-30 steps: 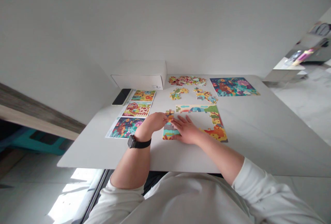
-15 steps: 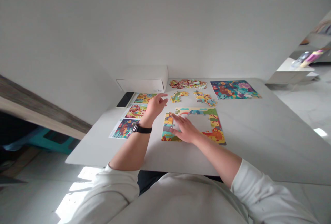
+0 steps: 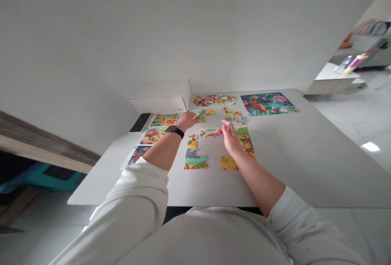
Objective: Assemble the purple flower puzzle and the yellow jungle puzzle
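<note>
A partly built puzzle frame [image 3: 193,153] lies on the white table [image 3: 299,163] in front of me, with a left column, a top strip [image 3: 208,133] and a right side [image 3: 246,141]. My left hand [image 3: 187,120], with a black watch on its wrist, reaches far forward. Its fingers are closed on a loose green and yellow puzzle piece [image 3: 200,114] in a small cluster. My right hand [image 3: 229,138] hovers over the frame's upper middle, fingers stretched and apart, tips touching the top strip. It holds nothing.
At the back lie a pile of pieces [image 3: 214,100], another loose cluster [image 3: 234,115] and a finished puzzle [image 3: 267,103]. A white box [image 3: 159,97] and a black phone [image 3: 140,122] sit at the back left, beside three picture cards [image 3: 152,135].
My left hand has left the frame's left column and reached forward to the loose pieces. My right hand has lifted off the frame's lower left and moved up to the top strip.
</note>
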`<state>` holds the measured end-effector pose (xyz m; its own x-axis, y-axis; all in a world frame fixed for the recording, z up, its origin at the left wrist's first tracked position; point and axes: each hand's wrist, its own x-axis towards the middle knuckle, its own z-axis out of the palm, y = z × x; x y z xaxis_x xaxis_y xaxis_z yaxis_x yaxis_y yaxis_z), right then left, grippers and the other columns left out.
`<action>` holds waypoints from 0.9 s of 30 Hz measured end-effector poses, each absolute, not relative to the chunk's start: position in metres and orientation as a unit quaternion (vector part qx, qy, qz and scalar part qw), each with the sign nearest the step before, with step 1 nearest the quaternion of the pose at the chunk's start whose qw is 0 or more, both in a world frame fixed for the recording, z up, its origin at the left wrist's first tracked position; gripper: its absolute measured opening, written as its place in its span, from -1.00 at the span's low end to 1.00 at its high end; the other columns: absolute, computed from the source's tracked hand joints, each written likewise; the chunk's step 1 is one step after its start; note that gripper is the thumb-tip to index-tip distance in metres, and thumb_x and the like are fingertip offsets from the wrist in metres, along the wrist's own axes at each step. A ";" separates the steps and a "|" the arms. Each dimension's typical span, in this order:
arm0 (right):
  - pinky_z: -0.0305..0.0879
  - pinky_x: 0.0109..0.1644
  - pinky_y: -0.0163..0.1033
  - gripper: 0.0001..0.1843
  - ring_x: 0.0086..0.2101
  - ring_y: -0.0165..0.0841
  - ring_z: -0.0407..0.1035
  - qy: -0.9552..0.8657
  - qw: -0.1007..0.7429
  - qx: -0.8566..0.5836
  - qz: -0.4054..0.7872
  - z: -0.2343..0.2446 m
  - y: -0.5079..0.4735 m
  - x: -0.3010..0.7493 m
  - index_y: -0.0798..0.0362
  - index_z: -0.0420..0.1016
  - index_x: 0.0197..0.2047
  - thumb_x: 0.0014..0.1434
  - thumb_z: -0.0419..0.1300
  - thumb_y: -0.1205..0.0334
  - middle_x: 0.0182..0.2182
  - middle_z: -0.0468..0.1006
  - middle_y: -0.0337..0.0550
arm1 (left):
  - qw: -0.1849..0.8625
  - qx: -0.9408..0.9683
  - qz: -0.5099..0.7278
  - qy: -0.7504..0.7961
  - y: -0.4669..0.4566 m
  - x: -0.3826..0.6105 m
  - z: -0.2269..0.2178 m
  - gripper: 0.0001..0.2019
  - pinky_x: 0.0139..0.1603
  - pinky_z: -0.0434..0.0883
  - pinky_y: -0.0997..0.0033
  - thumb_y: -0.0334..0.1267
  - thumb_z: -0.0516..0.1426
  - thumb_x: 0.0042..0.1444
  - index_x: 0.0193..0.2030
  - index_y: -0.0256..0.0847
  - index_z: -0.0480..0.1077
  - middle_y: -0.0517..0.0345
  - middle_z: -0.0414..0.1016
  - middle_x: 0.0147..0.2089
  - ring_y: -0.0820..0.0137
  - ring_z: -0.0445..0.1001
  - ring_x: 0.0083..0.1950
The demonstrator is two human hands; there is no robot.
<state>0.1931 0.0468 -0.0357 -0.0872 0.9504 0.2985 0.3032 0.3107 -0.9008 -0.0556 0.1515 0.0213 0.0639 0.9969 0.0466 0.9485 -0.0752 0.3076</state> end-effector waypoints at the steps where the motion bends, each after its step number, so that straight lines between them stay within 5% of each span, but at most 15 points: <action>1: 0.54 0.15 0.03 -0.12 -0.03 -0.13 0.65 -0.648 0.482 -0.476 0.348 -0.034 0.046 0.193 0.02 0.16 0.57 0.52 -0.29 -0.42 -0.11 0.72 0.03 | 0.109 0.723 0.121 0.672 0.152 -0.055 0.021 -0.71 0.02 0.46 0.32 -0.12 0.40 0.16 -0.07 -0.27 0.68 -0.15 0.70 -0.08 0.10 0.64 0.00; 8: 0.51 0.13 0.03 -0.17 -0.05 -0.12 0.63 -0.645 0.472 -0.489 0.350 -0.032 0.043 0.189 -0.03 0.21 0.53 0.51 -0.22 -0.41 -0.15 0.71 -0.04 | 0.102 0.715 0.166 0.671 0.147 -0.054 0.020 -0.74 -0.01 0.42 0.34 -0.24 0.40 0.15 -0.03 -0.26 0.66 -0.10 0.67 0.00 0.21 0.57 -0.04; 13: 0.50 0.08 0.00 -0.17 -0.07 -0.11 0.61 -0.650 0.458 -0.499 0.344 -0.030 0.043 0.190 -0.05 0.23 0.51 0.50 -0.23 -0.44 -0.14 0.70 -0.02 | 0.141 0.667 0.289 0.672 0.135 -0.056 0.025 -0.88 -0.16 0.38 0.39 -0.24 0.28 0.24 -0.17 -0.19 0.64 0.05 0.69 -0.20 0.30 0.55 -0.18; 20: 0.45 0.00 -0.07 -0.26 -0.21 -0.15 0.55 -0.583 0.524 -0.499 0.369 -0.015 0.041 0.199 -0.05 0.52 0.17 0.37 0.02 -0.51 -0.31 0.64 -0.14 | 0.345 0.560 0.506 0.557 0.079 -0.035 0.045 -0.78 -0.49 0.26 0.49 -0.08 0.32 0.17 -0.25 -0.19 0.50 0.15 0.57 -0.37 0.44 0.41 -0.43; 27: 0.51 0.04 -0.10 -0.31 -0.16 -0.21 0.57 -0.578 0.532 -0.449 0.426 -0.007 0.038 0.197 -0.11 0.53 0.09 0.35 0.05 -0.52 -0.23 0.63 -0.14 | 0.479 0.504 0.555 0.456 0.016 -0.001 0.025 -0.61 -0.48 0.29 0.55 0.07 0.39 0.15 -0.27 -0.18 0.40 0.14 0.58 -0.31 0.52 0.40 -0.42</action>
<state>0.1975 0.0382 -0.0068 -0.0310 0.9725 0.2310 0.0657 0.2325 -0.9704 -0.0013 0.0157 0.0252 -0.0320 0.9919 0.1230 -0.0731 -0.1251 0.9895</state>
